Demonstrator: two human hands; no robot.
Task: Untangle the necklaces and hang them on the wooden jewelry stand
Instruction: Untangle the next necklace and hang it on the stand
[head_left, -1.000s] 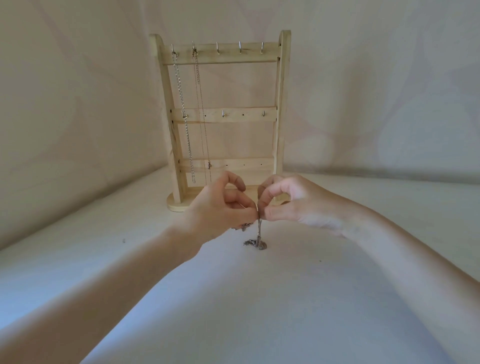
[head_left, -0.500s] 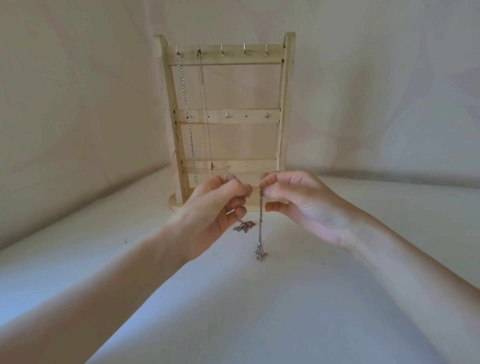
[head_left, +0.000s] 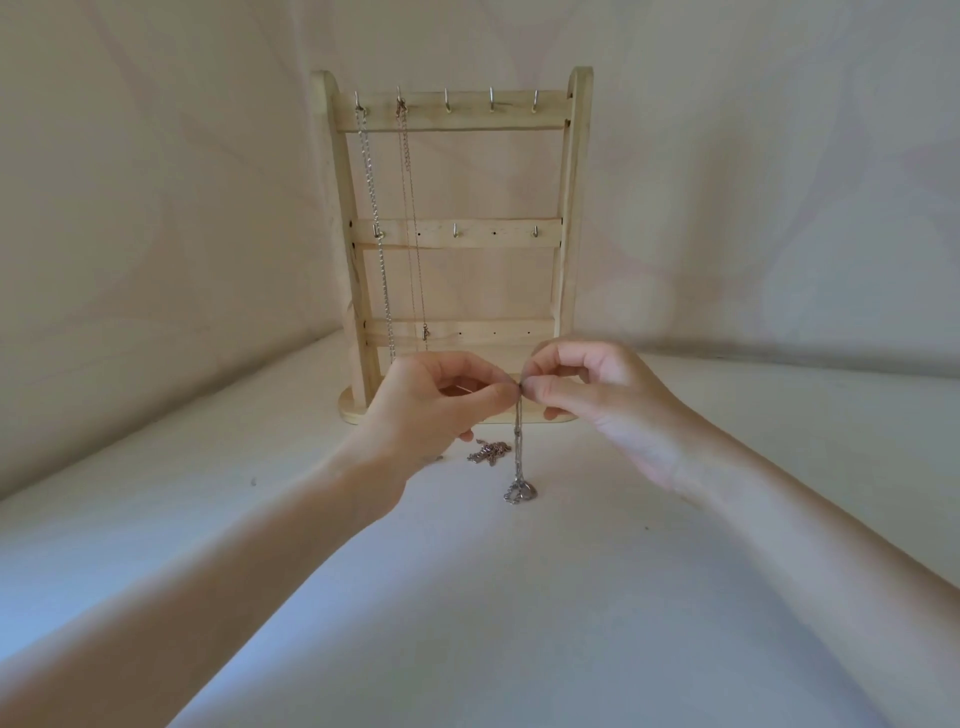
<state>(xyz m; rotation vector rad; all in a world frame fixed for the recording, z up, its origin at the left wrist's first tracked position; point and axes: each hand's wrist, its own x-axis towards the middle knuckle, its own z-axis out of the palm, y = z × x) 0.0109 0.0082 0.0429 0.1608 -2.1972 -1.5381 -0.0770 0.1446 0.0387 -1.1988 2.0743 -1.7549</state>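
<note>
Both hands meet fingertip to fingertip just in front of the pale wooden jewelry stand (head_left: 452, 244): the left hand (head_left: 431, 410) and right hand (head_left: 592, 400) each pinch, thumb against curled forefinger, the top of a thin silver chain necklace (head_left: 518, 452). It hangs straight down, its lower end bunched on the white tabletop (head_left: 571, 597). Forearms reach in from the near corners.
</note>
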